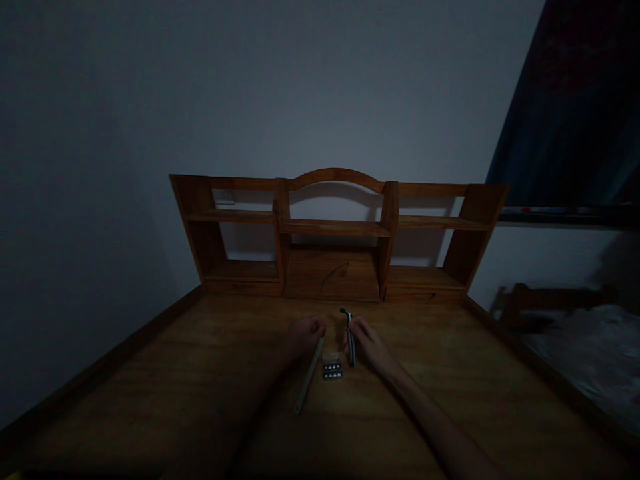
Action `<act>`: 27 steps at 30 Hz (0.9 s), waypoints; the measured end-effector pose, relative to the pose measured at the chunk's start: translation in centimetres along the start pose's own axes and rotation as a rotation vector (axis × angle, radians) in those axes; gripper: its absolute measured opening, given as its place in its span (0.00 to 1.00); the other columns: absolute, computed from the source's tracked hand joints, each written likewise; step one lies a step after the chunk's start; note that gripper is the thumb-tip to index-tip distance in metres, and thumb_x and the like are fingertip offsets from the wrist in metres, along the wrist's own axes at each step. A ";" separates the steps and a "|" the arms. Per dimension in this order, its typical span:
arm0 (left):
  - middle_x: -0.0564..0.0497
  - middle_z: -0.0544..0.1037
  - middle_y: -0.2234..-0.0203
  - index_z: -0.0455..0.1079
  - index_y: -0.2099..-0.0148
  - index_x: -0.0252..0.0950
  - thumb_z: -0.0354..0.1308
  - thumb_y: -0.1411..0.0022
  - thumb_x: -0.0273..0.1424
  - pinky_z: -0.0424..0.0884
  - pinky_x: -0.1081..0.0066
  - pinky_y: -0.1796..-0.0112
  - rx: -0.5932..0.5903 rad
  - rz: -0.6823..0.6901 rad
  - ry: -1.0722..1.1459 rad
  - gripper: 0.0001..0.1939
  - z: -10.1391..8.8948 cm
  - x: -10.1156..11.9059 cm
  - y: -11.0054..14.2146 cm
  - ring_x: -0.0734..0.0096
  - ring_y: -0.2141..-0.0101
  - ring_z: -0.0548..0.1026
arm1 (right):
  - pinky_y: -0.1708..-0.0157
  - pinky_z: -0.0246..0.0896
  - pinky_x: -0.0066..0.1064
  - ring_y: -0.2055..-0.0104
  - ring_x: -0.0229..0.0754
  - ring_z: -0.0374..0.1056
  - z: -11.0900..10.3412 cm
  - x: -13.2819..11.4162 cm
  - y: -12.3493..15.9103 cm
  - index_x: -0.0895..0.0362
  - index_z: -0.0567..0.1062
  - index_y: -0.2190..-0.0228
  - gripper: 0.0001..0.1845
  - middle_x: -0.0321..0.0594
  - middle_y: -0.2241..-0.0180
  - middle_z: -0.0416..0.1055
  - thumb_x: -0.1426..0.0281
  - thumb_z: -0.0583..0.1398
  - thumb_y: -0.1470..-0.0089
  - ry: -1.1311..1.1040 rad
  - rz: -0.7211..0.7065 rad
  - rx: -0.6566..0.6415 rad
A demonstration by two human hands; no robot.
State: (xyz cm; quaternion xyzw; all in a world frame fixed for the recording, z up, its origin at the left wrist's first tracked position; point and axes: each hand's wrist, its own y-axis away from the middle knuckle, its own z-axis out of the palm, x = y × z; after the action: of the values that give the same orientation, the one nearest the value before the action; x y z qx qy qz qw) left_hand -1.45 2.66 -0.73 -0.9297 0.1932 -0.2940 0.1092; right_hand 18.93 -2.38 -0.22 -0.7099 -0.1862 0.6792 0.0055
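Note:
My left hand [304, 335] is closed around the upper end of a long, thin, pale flat strip [309, 379]. The strip slants down toward me, and what looks like a small hole shows at its lower end. My right hand [367, 339] grips a slim dark handle with a light stripe [352, 350]; a small dark head juts left from its top. Between the hands, on the tabletop, lies a small dark block [332, 371] with two rows of shiny pieces and a clear part along its far side. Dim light hides the finer details.
The wooden tabletop [200, 373] has raised edges on the left and right. A wooden shelf unit [334, 229] stands along its back against the pale wall. To the right are a dark curtain [575, 120] and pale crumpled fabric [590, 353] beyond the table.

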 end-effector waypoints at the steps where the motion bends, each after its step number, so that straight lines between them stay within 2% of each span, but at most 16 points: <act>1: 0.54 0.71 0.79 0.69 0.70 0.38 0.47 0.37 0.39 0.58 0.74 0.72 0.041 0.020 0.022 0.15 -0.1 0.4 0.1 0.73 0.76 0.67 | 0.76 0.61 0.28 0.76 0.38 0.66 0.1 -0.1 0.1 0.54 0.63 0.66 0.21 0.35 0.74 0.68 0.49 0.47 0.41 0.001 0.004 0.015; 3: 0.54 0.70 0.79 0.68 0.70 0.38 0.45 0.36 0.43 0.59 0.74 0.72 0.126 0.029 0.125 0.19 -0.2 1.4 0.3 0.74 0.76 0.66 | 0.77 0.60 0.27 0.78 0.38 0.64 0.2 -0.6 0.3 0.54 0.64 0.65 0.20 0.34 0.75 0.67 0.50 0.47 0.41 0.084 -0.028 0.069; 5: 0.54 0.70 0.79 0.68 0.70 0.37 0.42 0.36 0.47 0.60 0.74 0.73 0.138 -0.013 0.325 0.22 0.2 2.1 0.4 0.74 0.76 0.67 | 0.72 0.61 0.29 0.73 0.39 0.66 0.2 -1.2 0.7 0.54 0.65 0.63 0.19 0.37 0.72 0.69 0.52 0.48 0.40 0.251 -0.112 0.090; 8: 0.55 0.68 0.81 0.67 0.71 0.36 0.41 0.37 0.51 0.63 0.74 0.75 -0.014 -0.123 0.716 0.26 1.3 2.5 0.1 0.74 0.78 0.68 | 0.58 0.60 0.33 0.61 0.43 0.67 0.0 -2.2 1.2 0.54 0.68 0.62 0.15 0.41 0.63 0.71 0.58 0.49 0.38 0.508 -0.225 0.031; 10: 0.54 0.69 0.80 0.67 0.70 0.34 0.46 0.40 0.53 0.65 0.73 0.75 -0.119 -0.185 0.927 0.26 2.0 2.3 -0.1 0.74 0.80 0.68 | 0.57 0.59 0.33 0.60 0.43 0.67 0.0 -2.6 1.4 0.54 0.69 0.61 0.13 0.42 0.62 0.71 0.61 0.48 0.37 0.590 -0.237 0.007; 12: 0.53 0.70 0.79 0.68 0.69 0.33 0.51 0.44 0.54 0.67 0.71 0.74 -0.154 -0.204 1.049 0.26 2.3 2.0 -0.3 0.74 0.79 0.69 | 0.58 0.59 0.32 0.61 0.42 0.67 0.0 -2.7 1.5 0.54 0.69 0.61 0.13 0.42 0.63 0.71 0.62 0.48 0.37 0.623 -0.245 0.009; 19: 0.51 0.74 0.74 0.73 0.67 0.32 0.59 0.47 0.50 0.69 0.72 0.67 -0.132 -0.185 1.151 0.23 1.7 2.1 0.0 0.72 0.72 0.72 | 0.61 0.59 0.31 0.64 0.41 0.67 -0.1 -2.3 1.3 0.55 0.69 0.61 0.14 0.41 0.65 0.72 0.60 0.49 0.38 0.671 -0.244 0.077; 27: 0.48 0.77 0.73 0.75 0.65 0.30 0.59 0.47 0.50 0.70 0.70 0.66 -0.163 -0.141 1.166 0.25 2.6 1.3 -0.3 0.69 0.72 0.73 | 0.66 0.60 0.30 0.69 0.41 0.68 -0.5 -1.9 1.2 0.54 0.69 0.64 0.14 0.38 0.68 0.73 0.58 0.51 0.39 0.663 -0.227 0.088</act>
State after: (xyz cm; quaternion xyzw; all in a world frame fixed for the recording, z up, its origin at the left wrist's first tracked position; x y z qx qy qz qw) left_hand 1.20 2.61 -2.06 -0.6308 0.1810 -0.7470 -0.1066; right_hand 19.75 -3.85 1.32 -0.8657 -0.2223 0.4144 0.1717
